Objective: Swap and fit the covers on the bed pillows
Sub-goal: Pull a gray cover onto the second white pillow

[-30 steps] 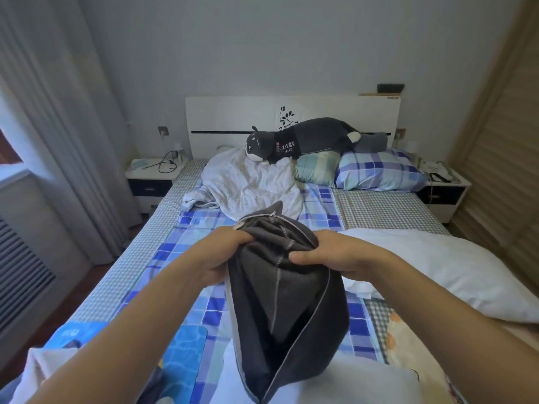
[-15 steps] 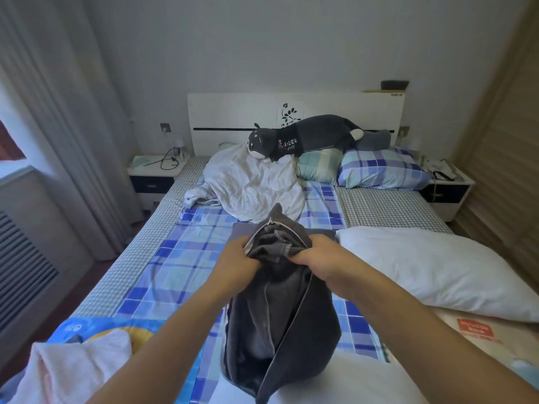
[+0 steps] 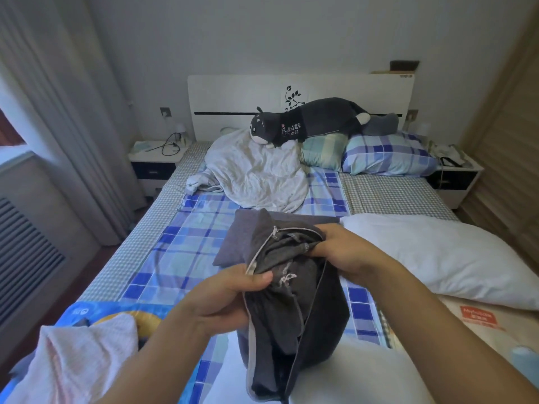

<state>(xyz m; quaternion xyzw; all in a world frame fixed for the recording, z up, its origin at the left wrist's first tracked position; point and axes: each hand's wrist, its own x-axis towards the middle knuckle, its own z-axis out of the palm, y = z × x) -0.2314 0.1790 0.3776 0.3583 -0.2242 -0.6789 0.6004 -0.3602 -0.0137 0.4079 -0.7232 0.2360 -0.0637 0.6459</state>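
Both hands, left [image 3: 224,298] and right [image 3: 347,252], grip the unlabelled dark pillow cover [image 3: 291,304].

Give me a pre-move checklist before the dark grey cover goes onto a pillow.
1. Left hand grips the dark grey zippered pillow cover at its light-edged opening: ok.
2. Right hand grips the bunched far edge: ok.
3. Opening spread wide enough for a pillow: not ok, fabric is bunched.
4. Bare white pillow lies on the bed to the right, uncovered: ok.
5. Cover right side out: cannot tell.
6. Zipper fully undone: cannot tell.
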